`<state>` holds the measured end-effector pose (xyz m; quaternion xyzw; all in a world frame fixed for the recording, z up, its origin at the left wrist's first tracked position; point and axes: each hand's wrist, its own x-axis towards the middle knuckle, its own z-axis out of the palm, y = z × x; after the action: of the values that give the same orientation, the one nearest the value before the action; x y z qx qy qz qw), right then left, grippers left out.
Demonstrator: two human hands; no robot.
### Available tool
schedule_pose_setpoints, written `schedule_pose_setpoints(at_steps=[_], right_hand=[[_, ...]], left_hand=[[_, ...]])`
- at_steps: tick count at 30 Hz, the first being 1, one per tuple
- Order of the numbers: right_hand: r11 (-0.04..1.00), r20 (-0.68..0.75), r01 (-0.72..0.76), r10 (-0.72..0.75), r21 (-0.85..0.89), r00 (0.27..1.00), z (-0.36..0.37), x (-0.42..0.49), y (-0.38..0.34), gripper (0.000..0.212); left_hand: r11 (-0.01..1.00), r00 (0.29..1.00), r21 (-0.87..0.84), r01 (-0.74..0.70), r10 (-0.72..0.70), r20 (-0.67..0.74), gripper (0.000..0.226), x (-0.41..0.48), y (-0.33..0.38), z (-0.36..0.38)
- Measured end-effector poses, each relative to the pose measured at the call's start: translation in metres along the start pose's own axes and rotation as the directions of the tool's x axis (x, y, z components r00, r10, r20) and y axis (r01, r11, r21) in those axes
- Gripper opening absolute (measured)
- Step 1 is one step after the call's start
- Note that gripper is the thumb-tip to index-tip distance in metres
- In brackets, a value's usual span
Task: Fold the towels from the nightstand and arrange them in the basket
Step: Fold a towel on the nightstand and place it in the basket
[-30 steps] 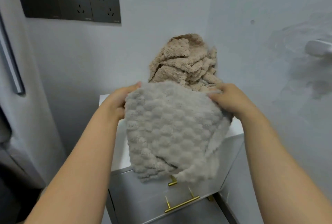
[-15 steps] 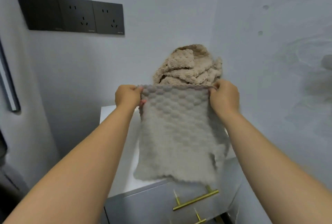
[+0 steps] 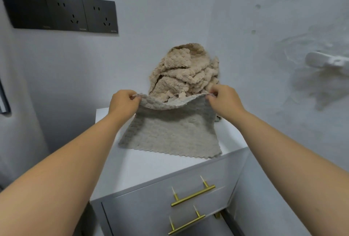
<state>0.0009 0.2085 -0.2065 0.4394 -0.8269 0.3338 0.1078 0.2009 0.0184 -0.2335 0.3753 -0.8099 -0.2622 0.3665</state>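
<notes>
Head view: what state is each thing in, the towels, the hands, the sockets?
Grey towel: spread open, held up by its top corners, lower edge down at the nightstand top.
Beige towels: crumpled heap, unfolded, behind the grey towel.
Left hand: pinches the towel's top left corner.
Right hand: pinches the top right corner.
Wall sockets: nothing plugged in.

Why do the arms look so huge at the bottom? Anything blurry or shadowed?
Head view: the wide-angle lens stretches the forearms toward the corners and slants the socket panel; light is soft, without glare; the white wall fitting casts a smudgy shadow below it; the grey towel, left hand and right hand look fairly sharp.
</notes>
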Motion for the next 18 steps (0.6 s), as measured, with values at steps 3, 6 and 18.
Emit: schedule_pose_setpoints(at_steps=[3,6,18], right_hand=[[0.993,0.138,-0.047,0.031,0.110,0.990,-0.010,-0.026,-0.003,0.022],[0.983,0.341,-0.085,0.024,0.166,0.940,-0.012,-0.048,-0.001,0.015],[0.982,0.480,-0.156,0.088,0.104,0.873,0.005,-0.076,0.018,0.023]], left_hand=[[0.996,0.997,-0.089,0.023,-0.017,0.069,0.022,-0.007,-0.016,-0.012],[0.992,0.984,-0.075,0.099,-0.086,0.154,0.020,-0.018,-0.031,-0.014],[0.928,0.941,0.319,-0.192,0.081,0.330,0.040,-0.072,0.010,0.058]])
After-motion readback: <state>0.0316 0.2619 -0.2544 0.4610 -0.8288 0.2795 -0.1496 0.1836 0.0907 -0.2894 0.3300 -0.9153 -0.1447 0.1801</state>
